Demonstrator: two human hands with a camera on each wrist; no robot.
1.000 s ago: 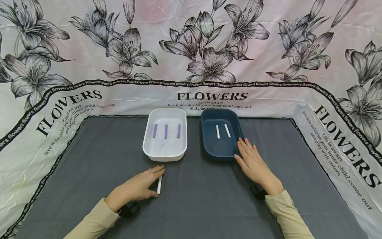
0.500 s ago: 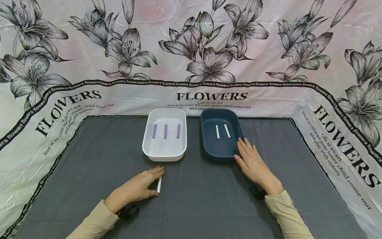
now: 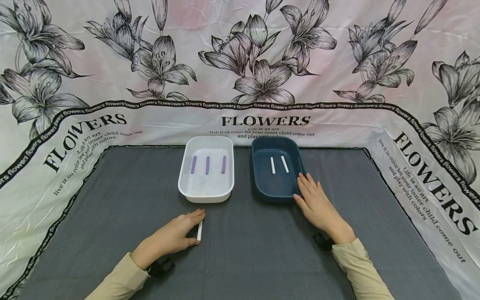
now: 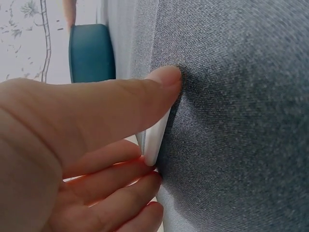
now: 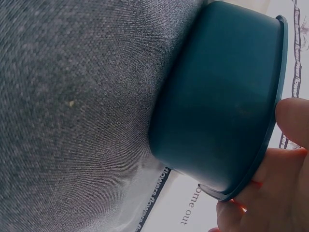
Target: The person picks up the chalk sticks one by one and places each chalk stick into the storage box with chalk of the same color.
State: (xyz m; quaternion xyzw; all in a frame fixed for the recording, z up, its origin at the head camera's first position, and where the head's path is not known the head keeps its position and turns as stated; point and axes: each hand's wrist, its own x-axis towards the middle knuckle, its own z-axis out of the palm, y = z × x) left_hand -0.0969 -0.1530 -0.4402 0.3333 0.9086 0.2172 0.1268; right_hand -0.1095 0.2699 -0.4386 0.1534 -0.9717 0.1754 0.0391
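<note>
My left hand (image 3: 172,235) is low over the grey cloth in front of the white tray (image 3: 206,199). Its thumb and fingertips pinch a white chalk stick (image 3: 199,231) by its two ends; in the left wrist view, the chalk (image 4: 154,142) spans from behind the thumb to the fingers. My right hand (image 3: 324,210) rests at the near right corner of the dark blue tray (image 3: 275,191), fingers extended along the outer side. The right wrist view has the thumb against the blue tray's rim (image 5: 279,72). Two white chalk sticks (image 3: 273,166) lie inside this tray.
Three purple chalk sticks (image 3: 207,165) lie apart in the white tray. Both trays stand side by side at the far edge of the grey cloth (image 3: 240,258). Behind them rises a backdrop (image 3: 180,125) printed with flowers and lettering.
Hands, trays and chalk keep nearly the same places; the whole head view shifts very slightly left.
</note>
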